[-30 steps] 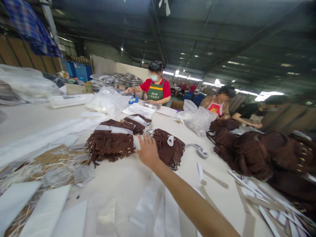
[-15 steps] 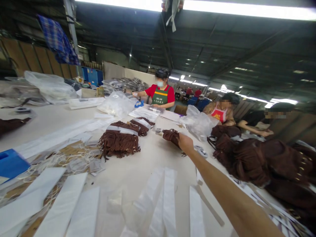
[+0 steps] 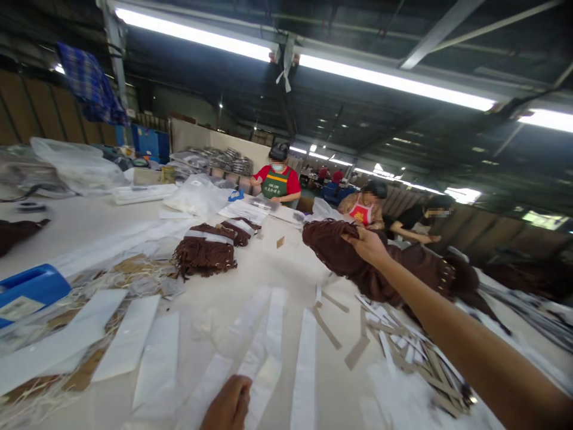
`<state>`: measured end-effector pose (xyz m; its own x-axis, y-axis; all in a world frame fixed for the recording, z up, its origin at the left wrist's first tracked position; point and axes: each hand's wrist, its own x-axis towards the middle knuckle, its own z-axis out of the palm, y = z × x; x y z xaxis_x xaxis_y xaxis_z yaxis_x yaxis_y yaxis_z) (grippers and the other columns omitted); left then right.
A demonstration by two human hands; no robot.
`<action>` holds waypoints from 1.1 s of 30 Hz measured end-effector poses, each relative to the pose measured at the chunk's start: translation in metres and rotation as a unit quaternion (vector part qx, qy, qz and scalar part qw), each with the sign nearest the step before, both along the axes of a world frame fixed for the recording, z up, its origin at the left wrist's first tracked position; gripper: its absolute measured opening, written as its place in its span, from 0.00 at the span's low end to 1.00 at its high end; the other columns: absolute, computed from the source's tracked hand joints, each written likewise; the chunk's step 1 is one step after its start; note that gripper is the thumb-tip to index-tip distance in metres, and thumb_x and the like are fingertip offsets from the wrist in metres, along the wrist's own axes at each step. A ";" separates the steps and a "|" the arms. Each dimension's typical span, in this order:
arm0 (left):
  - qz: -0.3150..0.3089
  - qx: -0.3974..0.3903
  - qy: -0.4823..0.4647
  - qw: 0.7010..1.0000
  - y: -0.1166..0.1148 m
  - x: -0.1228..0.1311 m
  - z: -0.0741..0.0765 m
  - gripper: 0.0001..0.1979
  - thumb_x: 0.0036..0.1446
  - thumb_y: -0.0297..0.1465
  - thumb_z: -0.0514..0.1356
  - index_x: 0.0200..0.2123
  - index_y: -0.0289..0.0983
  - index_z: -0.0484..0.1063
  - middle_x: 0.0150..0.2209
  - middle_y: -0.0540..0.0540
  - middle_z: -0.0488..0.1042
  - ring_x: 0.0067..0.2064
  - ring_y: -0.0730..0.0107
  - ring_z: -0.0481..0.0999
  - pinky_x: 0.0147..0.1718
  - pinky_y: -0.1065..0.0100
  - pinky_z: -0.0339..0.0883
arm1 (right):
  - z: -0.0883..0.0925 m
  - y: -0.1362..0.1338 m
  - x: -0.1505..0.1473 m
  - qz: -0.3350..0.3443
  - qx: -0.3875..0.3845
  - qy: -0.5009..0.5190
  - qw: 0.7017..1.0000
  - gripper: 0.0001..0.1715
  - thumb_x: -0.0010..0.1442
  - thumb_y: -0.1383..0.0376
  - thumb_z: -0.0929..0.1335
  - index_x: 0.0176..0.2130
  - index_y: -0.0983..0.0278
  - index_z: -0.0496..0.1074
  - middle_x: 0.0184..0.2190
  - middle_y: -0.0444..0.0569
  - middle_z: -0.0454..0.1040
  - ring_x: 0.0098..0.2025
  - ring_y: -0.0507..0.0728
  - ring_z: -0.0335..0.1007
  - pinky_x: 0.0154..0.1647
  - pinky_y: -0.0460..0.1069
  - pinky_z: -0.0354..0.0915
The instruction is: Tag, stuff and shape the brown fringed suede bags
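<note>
My right hand [image 3: 367, 246] reaches out to the far right and grips a brown fringed bag [image 3: 329, 242] by its edge. The bag hangs over a pile of more brown bags [image 3: 414, 269], and where one ends and another begins is hard to make out. Low in the middle, my left hand [image 3: 229, 401] is closed, knuckles up, over white paper strips [image 3: 271, 331]. What its fingers hold, if anything, is hidden. Two brown fringed bundles with white bands, a nearer one [image 3: 206, 254] and a farther one [image 3: 240, 232], lie left of centre.
White strips [image 3: 128, 337], tags with cords [image 3: 138, 269] and a blue box [image 3: 33, 292] lie at the left. Grey and white paper strips [image 3: 409, 343] are scattered at the right. Across the table [image 3: 250, 275] a co-worker [image 3: 277, 179] stands by clear plastic bags [image 3: 197, 194]; two more people work farther right.
My right hand has moved from a small brown fringed bundle to the larger bag on the pile. That small bundle is no longer seen there. My left hand has come into view; the view has shifted.
</note>
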<state>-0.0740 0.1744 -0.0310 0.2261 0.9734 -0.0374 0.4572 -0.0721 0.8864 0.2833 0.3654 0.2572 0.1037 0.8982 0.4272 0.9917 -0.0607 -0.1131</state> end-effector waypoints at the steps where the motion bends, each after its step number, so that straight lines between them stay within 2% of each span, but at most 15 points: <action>1: -0.020 0.032 0.008 0.999 -0.001 -0.001 -0.001 0.08 0.59 0.31 0.51 0.36 0.41 0.70 0.35 0.48 0.75 0.41 0.66 0.74 0.44 0.67 0.68 | 0.004 -0.020 0.001 0.005 -0.003 0.002 1.000 0.19 0.60 0.53 0.63 0.36 0.65 0.72 0.28 0.48 0.73 0.32 0.55 0.67 0.32 0.47 0.58; 4: -0.072 0.080 0.045 0.993 -0.012 -0.005 0.000 0.12 0.58 0.30 0.50 0.43 0.37 0.70 0.41 0.43 0.74 0.45 0.62 0.74 0.48 0.62 0.66 | 0.008 -0.078 0.002 0.016 -0.013 0.001 1.000 0.18 0.60 0.53 0.64 0.34 0.65 0.72 0.26 0.47 0.72 0.30 0.55 0.65 0.30 0.47 0.56; 7: -0.090 0.073 0.041 0.992 -0.033 0.001 0.015 0.16 0.59 0.32 0.51 0.49 0.36 0.68 0.46 0.40 0.73 0.46 0.59 0.73 0.50 0.58 0.64 | 0.000 -0.130 -0.003 0.025 -0.028 0.010 0.999 0.19 0.59 0.51 0.64 0.32 0.64 0.71 0.24 0.47 0.71 0.28 0.55 0.64 0.28 0.47 0.55; 10: -0.110 -0.005 -0.086 0.990 -0.055 0.025 0.040 0.17 0.57 0.35 0.55 0.50 0.40 0.70 0.47 0.42 0.73 0.46 0.59 0.72 0.52 0.57 0.63 | -0.021 -0.171 -0.014 0.046 -0.057 0.027 0.997 0.19 0.60 0.51 0.63 0.32 0.63 0.71 0.25 0.46 0.72 0.28 0.55 0.65 0.28 0.47 0.55; 12: -0.125 -0.119 -0.214 0.961 -0.062 0.048 0.055 0.15 0.54 0.35 0.59 0.46 0.39 0.72 0.47 0.41 0.73 0.45 0.59 0.72 0.50 0.57 0.64 | -0.037 -0.194 -0.023 0.053 -0.083 0.019 0.995 0.18 0.60 0.52 0.62 0.33 0.62 0.71 0.26 0.47 0.73 0.28 0.55 0.67 0.28 0.47 0.54; 14: -0.124 -0.201 -0.276 0.932 -0.059 0.069 0.064 0.17 0.54 0.37 0.60 0.45 0.36 0.71 0.45 0.39 0.73 0.42 0.60 0.74 0.44 0.57 0.69 | -0.053 -0.216 -0.034 0.047 -0.110 -0.017 0.993 0.17 0.61 0.53 0.62 0.33 0.62 0.71 0.26 0.47 0.73 0.28 0.55 0.68 0.27 0.47 0.54; 16: -0.112 -0.249 -0.311 0.910 -0.047 0.084 0.066 0.22 0.55 0.39 0.60 0.50 0.34 0.66 0.46 0.37 0.72 0.39 0.61 0.76 0.40 0.57 0.72 | -0.066 -0.238 -0.044 0.046 -0.124 -0.066 0.989 0.15 0.62 0.56 0.61 0.34 0.62 0.71 0.27 0.49 0.75 0.29 0.56 0.69 0.27 0.47 0.54; 19: -0.085 -0.281 -0.367 0.883 -0.019 0.091 0.061 0.27 0.55 0.40 0.60 0.55 0.38 0.60 0.50 0.38 0.70 0.40 0.63 0.77 0.40 0.58 0.73 | -0.083 -0.269 -0.055 0.070 -0.123 -0.117 0.983 0.13 0.63 0.60 0.61 0.38 0.62 0.72 0.31 0.51 0.77 0.33 0.58 0.72 0.30 0.48 0.58; 21: -0.066 -0.277 -0.393 0.874 -0.001 0.088 0.059 0.25 0.55 0.39 0.61 0.54 0.39 0.61 0.52 0.39 0.69 0.42 0.65 0.76 0.42 0.59 0.73 | -0.096 -0.288 -0.061 0.096 -0.112 -0.120 0.982 0.14 0.64 0.63 0.60 0.44 0.62 0.72 0.37 0.52 0.78 0.36 0.59 0.73 0.34 0.49 0.62; 23: -0.048 -0.261 -0.411 0.872 0.013 0.082 0.059 0.20 0.56 0.37 0.61 0.50 0.38 0.64 0.51 0.39 0.70 0.44 0.65 0.76 0.43 0.60 0.72 | -0.114 -0.305 -0.067 0.128 -0.085 -0.103 0.983 0.18 0.64 0.66 0.60 0.51 0.63 0.70 0.44 0.53 0.77 0.42 0.59 0.74 0.41 0.50 0.66; 25: -0.025 -0.235 -0.421 0.876 0.023 0.071 0.060 0.18 0.56 0.34 0.61 0.50 0.38 0.65 0.50 0.40 0.72 0.46 0.66 0.75 0.45 0.61 0.71 | -0.141 -0.321 -0.078 0.156 -0.053 -0.085 0.983 0.22 0.63 0.70 0.59 0.55 0.64 0.68 0.50 0.54 0.75 0.49 0.58 0.72 0.50 0.52 0.66; 28: 0.040 -0.200 -0.406 0.891 0.022 0.050 0.060 0.23 0.54 0.30 0.62 0.53 0.40 0.62 0.49 0.42 0.73 0.45 0.68 0.75 0.47 0.61 0.70 | -0.190 -0.341 -0.102 0.176 -0.056 -0.078 0.980 0.30 0.58 0.77 0.58 0.57 0.66 0.67 0.55 0.55 0.72 0.54 0.58 0.70 0.55 0.53 0.65; 31: 0.137 -0.181 -0.352 0.908 -0.012 0.029 0.056 0.27 0.55 0.30 0.61 0.57 0.36 0.58 0.51 0.37 0.70 0.44 0.65 0.75 0.48 0.57 0.69 | -0.235 -0.355 -0.129 0.183 -0.106 -0.087 0.974 0.35 0.54 0.79 0.58 0.59 0.67 0.65 0.59 0.57 0.68 0.56 0.60 0.68 0.54 0.55 0.66; 33: 0.191 -0.149 -0.307 0.920 -0.055 0.017 0.051 0.28 0.56 0.32 0.59 0.59 0.36 0.55 0.57 0.35 0.64 0.49 0.61 0.73 0.52 0.56 0.66 | -0.252 -0.361 -0.143 0.172 -0.131 -0.090 0.972 0.36 0.53 0.79 0.58 0.61 0.68 0.63 0.61 0.59 0.64 0.59 0.62 0.65 0.54 0.56 0.66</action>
<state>-0.0568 0.1196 0.0204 -0.0638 0.9536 -0.2942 -0.1954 0.2772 0.9407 0.1408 0.0044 0.0048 -0.2782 0.9466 0.1630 0.9605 0.2756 0.0392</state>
